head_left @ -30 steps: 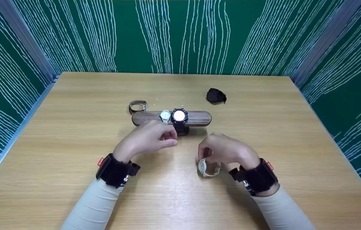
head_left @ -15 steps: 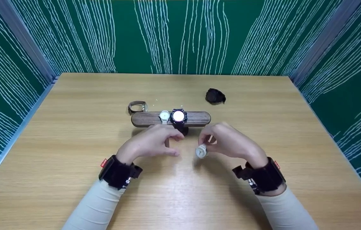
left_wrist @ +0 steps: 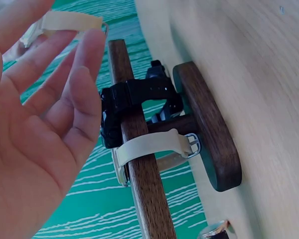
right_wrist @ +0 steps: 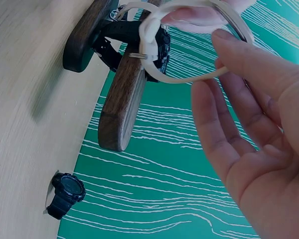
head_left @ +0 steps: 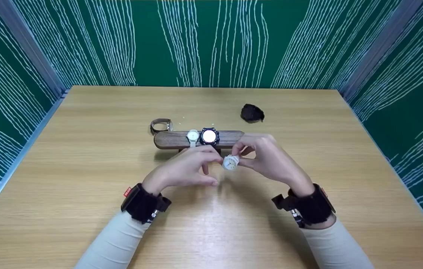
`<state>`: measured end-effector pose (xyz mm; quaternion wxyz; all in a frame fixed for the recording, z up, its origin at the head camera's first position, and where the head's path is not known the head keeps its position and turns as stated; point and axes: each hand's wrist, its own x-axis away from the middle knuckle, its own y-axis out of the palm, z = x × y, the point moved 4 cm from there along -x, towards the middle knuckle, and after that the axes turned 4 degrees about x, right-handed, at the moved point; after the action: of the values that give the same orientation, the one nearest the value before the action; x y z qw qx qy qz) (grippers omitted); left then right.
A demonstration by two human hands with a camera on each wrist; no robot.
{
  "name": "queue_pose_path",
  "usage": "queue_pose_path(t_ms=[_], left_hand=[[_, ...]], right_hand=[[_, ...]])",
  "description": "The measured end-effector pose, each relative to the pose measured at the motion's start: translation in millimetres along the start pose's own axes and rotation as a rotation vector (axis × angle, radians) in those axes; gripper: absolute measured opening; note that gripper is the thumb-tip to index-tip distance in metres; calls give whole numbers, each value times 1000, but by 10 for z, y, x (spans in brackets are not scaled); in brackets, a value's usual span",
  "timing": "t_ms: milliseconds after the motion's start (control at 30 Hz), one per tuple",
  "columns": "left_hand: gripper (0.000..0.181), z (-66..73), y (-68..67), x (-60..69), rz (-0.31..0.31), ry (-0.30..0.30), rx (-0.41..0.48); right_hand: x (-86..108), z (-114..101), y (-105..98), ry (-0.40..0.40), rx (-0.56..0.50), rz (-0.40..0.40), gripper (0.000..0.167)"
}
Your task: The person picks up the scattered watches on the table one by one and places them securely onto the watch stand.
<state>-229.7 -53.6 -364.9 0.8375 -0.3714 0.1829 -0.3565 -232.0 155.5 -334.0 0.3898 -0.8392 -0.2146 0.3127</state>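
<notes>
Head view has the right hand pinching the white watch, just this side of the wooden bar, which runs left-right. Left hand is right beside the watch, fingers loosely spread; can't tell if they're touching.

Pale, snug sleeves are worn with bulky black wristbands. A red tag edges the left band at ten o'clock.

held strap: smooth, matt. stand: grained wood. buckle: shiny metal.
</notes>
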Motion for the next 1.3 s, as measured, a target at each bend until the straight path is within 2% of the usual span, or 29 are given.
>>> queue_pose_path(t_ms=[267, 433, 800, 1067, 1300], left_hand=[[38, 24, -33, -54, 88, 86, 19], [30, 43, -63, -83, 144, 107, 55], [21, 59, -117, -70, 267, 139, 69], [21, 39, -164, -40, 360, 99, 37], [18, 32, -159, -32, 363, 65, 38]], right_hand=[[-10, 12, -2, 34, -72, 51, 22], [-18, 12, -4, 29, -91, 73, 23], [-34, 40, 13, 31, -96, 82, 17], [-39, 43, 32, 53, -92, 77, 17], [-14, 59, 32, 99, -78, 56, 17]])
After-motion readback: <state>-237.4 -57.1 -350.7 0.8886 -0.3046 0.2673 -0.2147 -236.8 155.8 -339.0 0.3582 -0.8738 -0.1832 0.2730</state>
